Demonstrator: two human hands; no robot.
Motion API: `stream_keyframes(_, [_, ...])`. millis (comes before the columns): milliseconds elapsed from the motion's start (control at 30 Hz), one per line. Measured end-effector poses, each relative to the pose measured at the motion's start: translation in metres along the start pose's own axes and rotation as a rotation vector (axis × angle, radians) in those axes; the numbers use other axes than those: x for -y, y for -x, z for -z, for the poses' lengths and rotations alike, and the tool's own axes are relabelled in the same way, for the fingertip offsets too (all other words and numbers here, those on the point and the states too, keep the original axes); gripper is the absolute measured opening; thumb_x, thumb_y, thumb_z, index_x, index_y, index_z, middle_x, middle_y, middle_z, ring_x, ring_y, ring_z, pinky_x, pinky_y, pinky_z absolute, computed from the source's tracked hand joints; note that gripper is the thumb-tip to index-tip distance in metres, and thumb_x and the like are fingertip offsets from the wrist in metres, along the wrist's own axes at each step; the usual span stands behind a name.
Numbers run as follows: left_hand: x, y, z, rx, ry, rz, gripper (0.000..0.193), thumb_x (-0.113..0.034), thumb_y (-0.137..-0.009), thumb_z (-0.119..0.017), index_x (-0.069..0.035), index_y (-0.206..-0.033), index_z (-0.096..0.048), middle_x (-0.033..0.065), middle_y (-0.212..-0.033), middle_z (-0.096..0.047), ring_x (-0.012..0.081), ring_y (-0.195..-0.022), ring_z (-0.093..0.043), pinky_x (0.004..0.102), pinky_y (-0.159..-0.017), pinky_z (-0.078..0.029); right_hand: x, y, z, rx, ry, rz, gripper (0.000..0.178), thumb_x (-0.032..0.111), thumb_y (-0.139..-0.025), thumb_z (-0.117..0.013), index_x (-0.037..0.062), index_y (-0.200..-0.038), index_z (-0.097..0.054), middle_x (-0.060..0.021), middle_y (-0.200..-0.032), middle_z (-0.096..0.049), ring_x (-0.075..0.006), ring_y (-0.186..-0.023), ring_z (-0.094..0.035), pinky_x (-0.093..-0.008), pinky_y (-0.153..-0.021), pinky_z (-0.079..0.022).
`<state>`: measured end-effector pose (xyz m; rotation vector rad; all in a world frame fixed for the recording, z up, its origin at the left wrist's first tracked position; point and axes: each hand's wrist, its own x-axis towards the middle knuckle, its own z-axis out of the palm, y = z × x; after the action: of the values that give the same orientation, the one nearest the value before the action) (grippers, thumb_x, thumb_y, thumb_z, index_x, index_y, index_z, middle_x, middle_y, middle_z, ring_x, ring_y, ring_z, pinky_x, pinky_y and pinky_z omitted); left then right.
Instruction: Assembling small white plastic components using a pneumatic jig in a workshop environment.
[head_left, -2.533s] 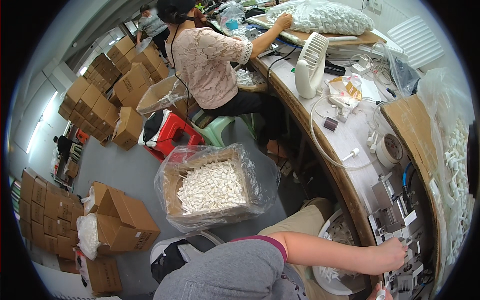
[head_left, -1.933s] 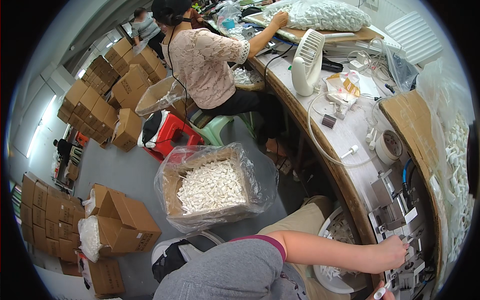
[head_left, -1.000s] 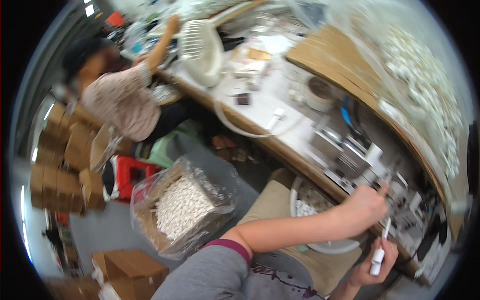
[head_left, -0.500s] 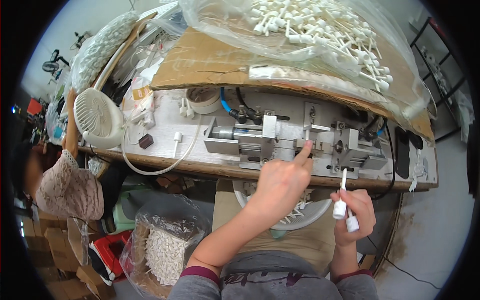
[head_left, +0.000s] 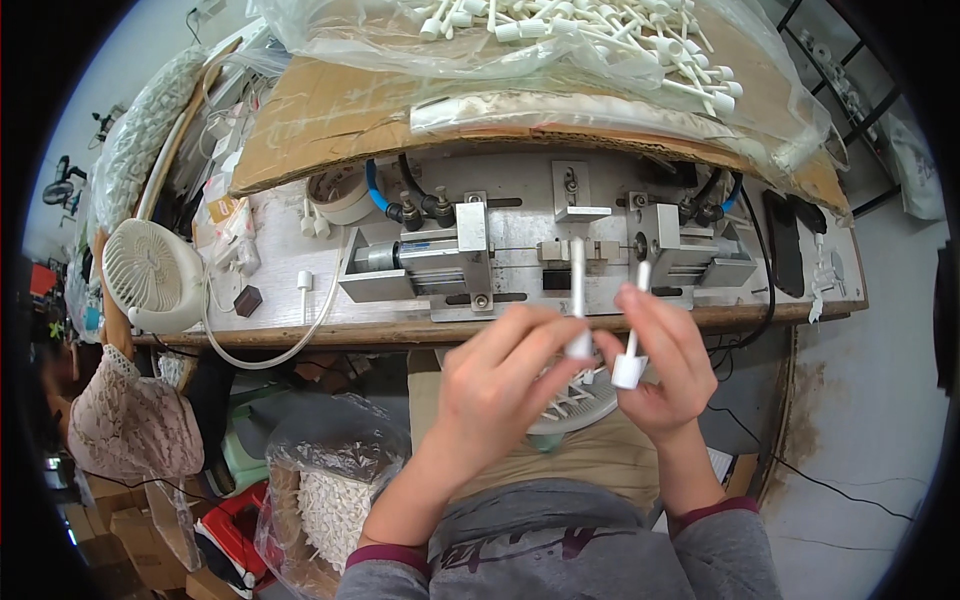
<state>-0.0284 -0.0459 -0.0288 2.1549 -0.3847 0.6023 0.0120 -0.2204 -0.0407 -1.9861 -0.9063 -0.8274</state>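
Observation:
My left hand (head_left: 490, 378) has its fingertips closed on a white capped applicator stick (head_left: 578, 285), its thin stem pointing up and its cap low. Close beside it, my right hand (head_left: 668, 368) pinches another white capped applicator stick (head_left: 628, 370), also stem up. Both hands are just in front of the bench edge, below a metal clamping fixture (head_left: 580, 250). This small block sits between a left pneumatic cylinder unit (head_left: 420, 265) and a right one (head_left: 690, 245). Neither hand touches the fixture. Partly hidden behind the hands, a white basket (head_left: 590, 410) of sticks rests at my lap.
A cardboard sheet (head_left: 330, 115) above the bench bears a plastic bag with many white capped sticks (head_left: 620, 40). A white fan (head_left: 150, 275), tape roll (head_left: 340, 195) and phone (head_left: 783, 240) are on the bench. A lined box of white pieces (head_left: 335, 510) stands lower left, near another person's sleeve (head_left: 135, 420).
My left hand has drawn back from the fixture, where its index finger pointed, and now holds a stick. My right hand moved left and up; two sticks showed in it before, one now.

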Motion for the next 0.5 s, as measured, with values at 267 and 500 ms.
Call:
stream_keyframes(267, [0.02,-0.008,-0.017,0.134,-0.462,-0.112,0.026,-0.015,-0.07,-0.077,-0.008,-0.093,-0.069,0.0069,-0.108,-0.07,0.0158,-0.062,-0.063,0.027,-0.055,-0.047,-0.003,0.002,0.014,0.056,-0.089,-0.139,0.054,0.009,-0.072,-0.08,-0.0075,-0.119,-0.06,-0.0254,-0.12,-0.06,-0.0321,-0.104,-0.065,-0.0343,-0.087,-0.054])
stream_keyframes(500, [0.014,-0.028,-0.014,0.254,-0.571,-0.149,0.025,-0.015,-0.066,-0.077,-0.009,-0.09,-0.07,0.0078,-0.108,-0.07,0.017,-0.059,-0.063,0.0279,-0.055,-0.047,-0.004,-0.001,0.014,0.028,-0.109,-0.183,0.042,0.002,-0.068,-0.081,-0.0011,-0.107,-0.066,-0.0213,-0.115,-0.061,-0.0262,-0.095,-0.065,-0.0329,-0.078,-0.055])
